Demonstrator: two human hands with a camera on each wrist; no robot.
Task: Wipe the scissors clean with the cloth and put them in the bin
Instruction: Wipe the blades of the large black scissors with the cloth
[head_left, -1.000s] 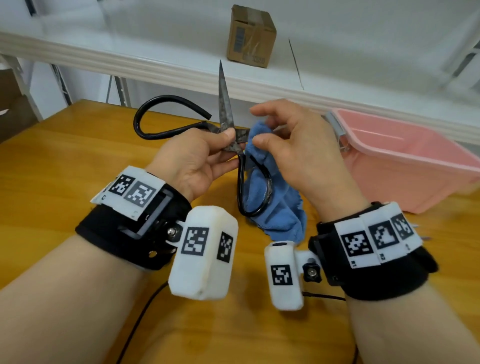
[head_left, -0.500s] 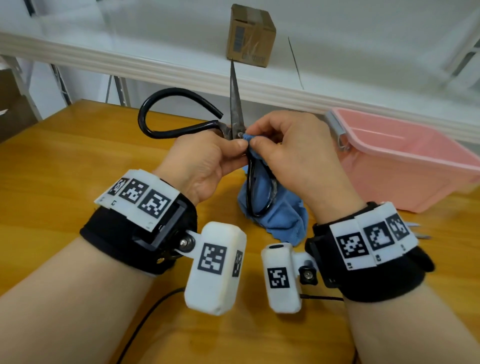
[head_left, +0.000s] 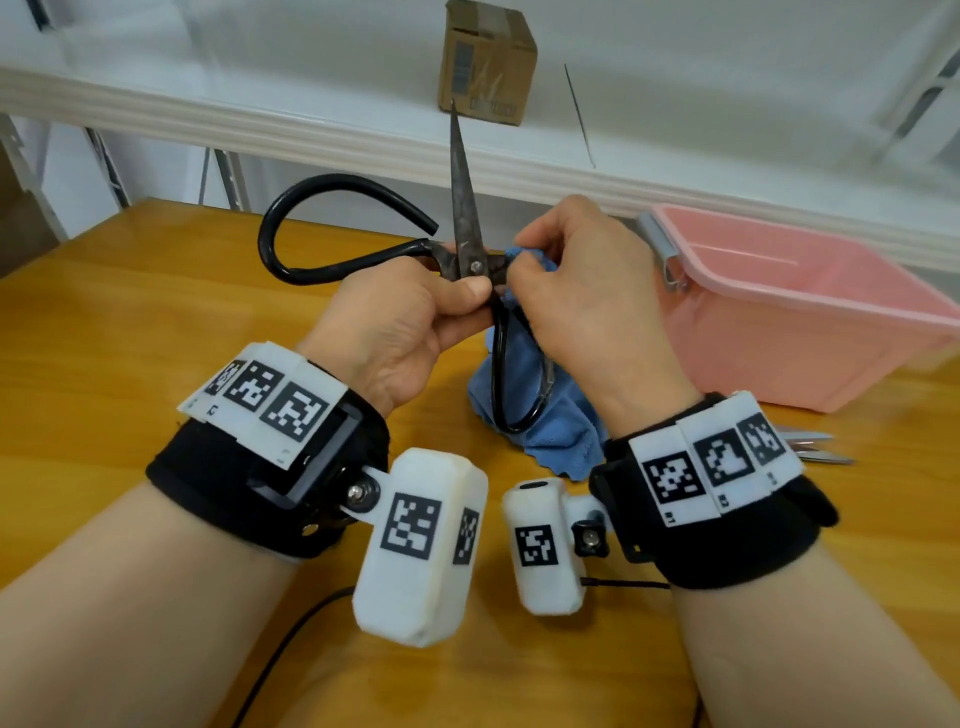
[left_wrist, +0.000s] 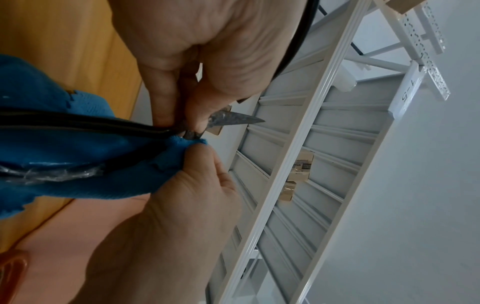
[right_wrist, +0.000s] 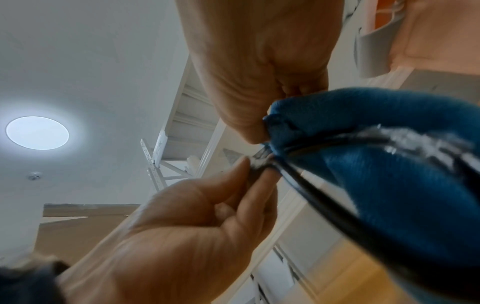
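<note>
Left hand (head_left: 400, 332) pinching tarnished black-looped iron scissors (head_left: 467, 218) at the pivot, blades pointing twelve o'clock, right hand (head_left: 582, 301) gripping crumpled blue cloth (head_left: 540, 410) against them, pink plastic bin (head_left: 810, 332) sitting at three o'clock

A wooden table (head_left: 130, 322) filled the foreground, with a black cable (head_left: 291, 639) trailing across its near edge. Behind it ran a white shelf (head_left: 208, 119) carrying a small cardboard box (head_left: 488, 62), upright. A round ceiling light (right_wrist: 37, 132) glowed in the right wrist view.
</note>
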